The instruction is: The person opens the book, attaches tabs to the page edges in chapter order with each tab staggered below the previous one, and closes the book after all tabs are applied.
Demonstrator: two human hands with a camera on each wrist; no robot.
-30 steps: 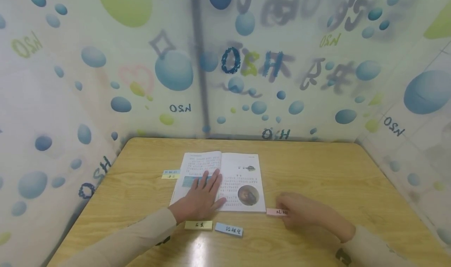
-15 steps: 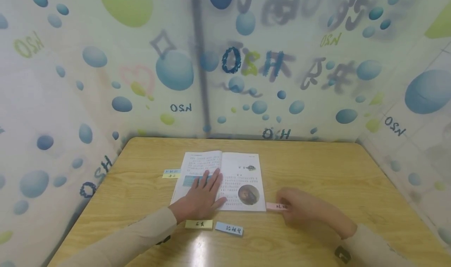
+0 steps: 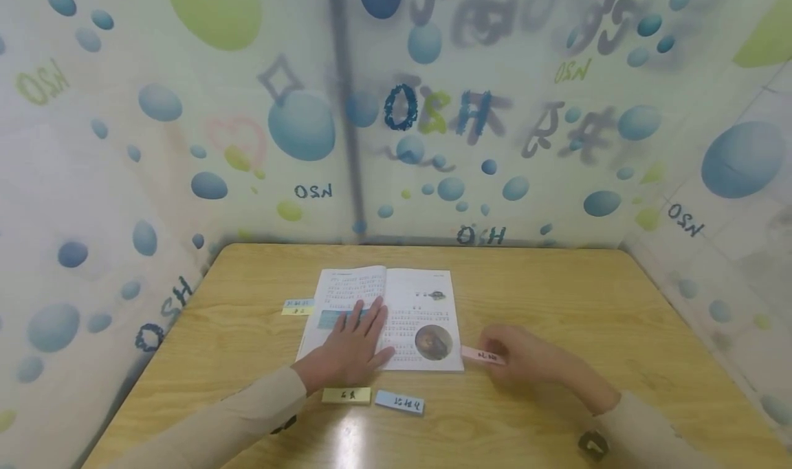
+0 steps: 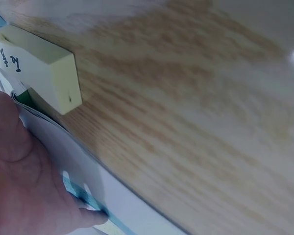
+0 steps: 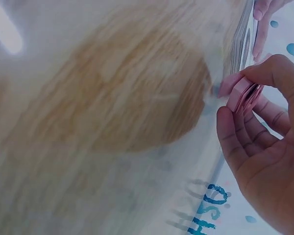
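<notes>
An open book (image 3: 427, 287) lies on the table, with printed text, a teal band on one page and a round picture on the other. My left hand (image 3: 355, 345) rests on it with spread, straight fingers across the left page and the fold. Beyond the book's near right corner, my right hand (image 3: 526, 359) pinches a pink sticky note pad (image 3: 476, 354) with handwriting on it. In the right wrist view the thumb and fingers hold the pink pad (image 5: 242, 93) at its end, its sheets slightly fanned. The pad's far end comes right at the book's edge.
Nearer than the book lie a yellow sticky note pad (image 3: 346, 395) and a blue one (image 3: 399, 402), both handwritten. Small blue (image 3: 299, 303) and yellow (image 3: 297, 311) labelled strips stick out at the book's left edge. The wooden table (image 3: 557, 283) meets a bubble-patterned wall (image 3: 433, 173) behind.
My right hand has moved the pink sticky note pad slightly away from me and toward the book, and the pad has turned at an angle. My left hand has stayed on the pages.
</notes>
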